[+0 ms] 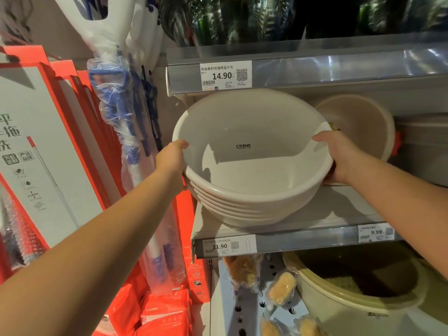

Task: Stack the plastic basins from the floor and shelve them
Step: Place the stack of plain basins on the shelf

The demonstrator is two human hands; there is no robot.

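A nested stack of several white plastic basins (244, 180) is tilted toward me, its base at the front of the middle shelf (315, 209). The top basin carries a small "CRBW" mark inside. My left hand (171, 160) grips the stack's left rim, thumb over the edge. Across from it, my right hand (337, 154) grips the right rim, thumb on top and fingers underneath.
A beige basin (358, 120) leans on the same shelf behind the stack's right side. The upper shelf edge (315, 69) with a price tag hangs close above. Wrapped blue-and-white mops (121, 112) and red boxes (48, 132) stand left. A large beige tub (363, 294) sits below.
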